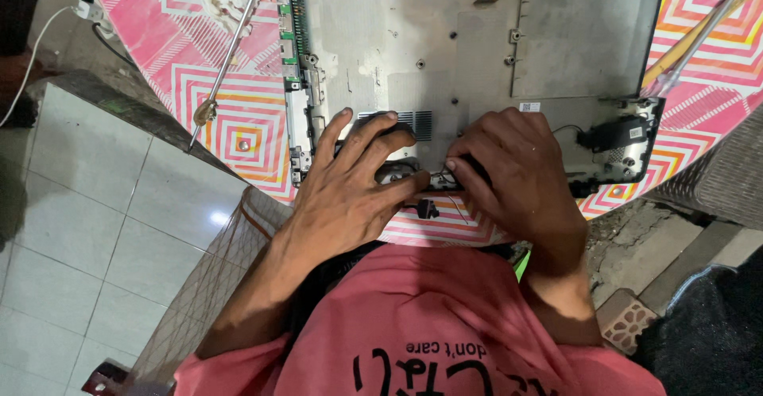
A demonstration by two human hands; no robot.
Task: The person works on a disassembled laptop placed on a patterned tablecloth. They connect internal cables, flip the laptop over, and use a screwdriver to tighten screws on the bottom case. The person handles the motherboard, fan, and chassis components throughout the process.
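Grey laptop shell (477,38) — both hands (350,181) inside

My left hand (350,185) lies palm down, fingers (373,130) spread; my right hand (513,173) curls, fingertips pinching beside it.

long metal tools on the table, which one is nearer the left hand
The thin silver rod lying on the pink patterned cloth, left of the opened laptop chassis, is nearer the left hand. The other tool lies at the far right edge.
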